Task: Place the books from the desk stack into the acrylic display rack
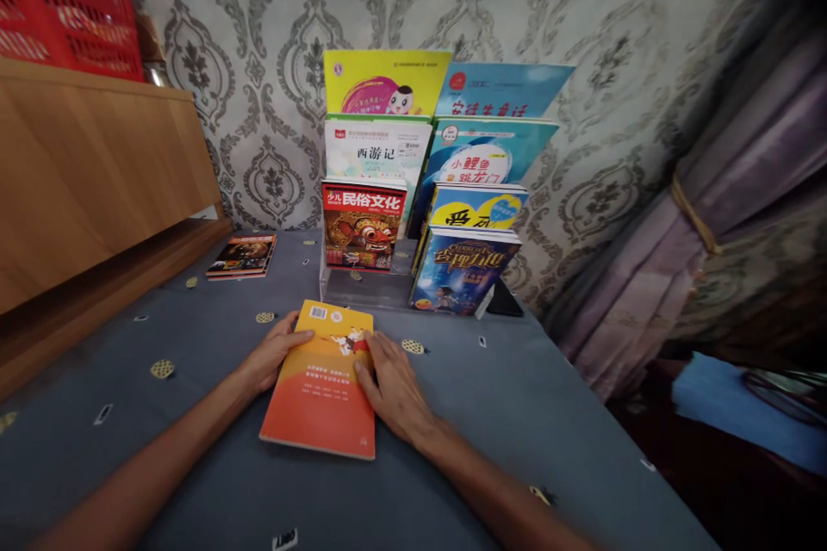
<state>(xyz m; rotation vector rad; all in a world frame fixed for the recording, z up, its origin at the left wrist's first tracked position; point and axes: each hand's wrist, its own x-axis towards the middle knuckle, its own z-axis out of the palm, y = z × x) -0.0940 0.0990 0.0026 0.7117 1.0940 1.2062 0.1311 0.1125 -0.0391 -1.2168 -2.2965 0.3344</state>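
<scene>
Between my two hands is an orange and yellow book (pixel 323 387), its back cover with a barcode facing up. My left hand (pixel 279 351) grips its left edge near the top, thumb on the cover and fingers underneath. On the right edge my right hand (pixel 393 380) closes around it, thumb and fingers lying on the cover's side. Just beyond the book stands a clear tiered rack (pixel 362 289) of books. A red-covered book (pixel 363 228) leans in its front left, and a dark blue book (pixel 463 271) in its front right.
Left of the rack lies a small stack of dark-covered books (pixel 243 256). A wooden cabinet (pixel 96 172) bearing a red basket (pixel 77 9) borders the left side. A dark flat object (pixel 505 300) rests behind the rack's right corner. A tied curtain (pixel 672 250) hangs right.
</scene>
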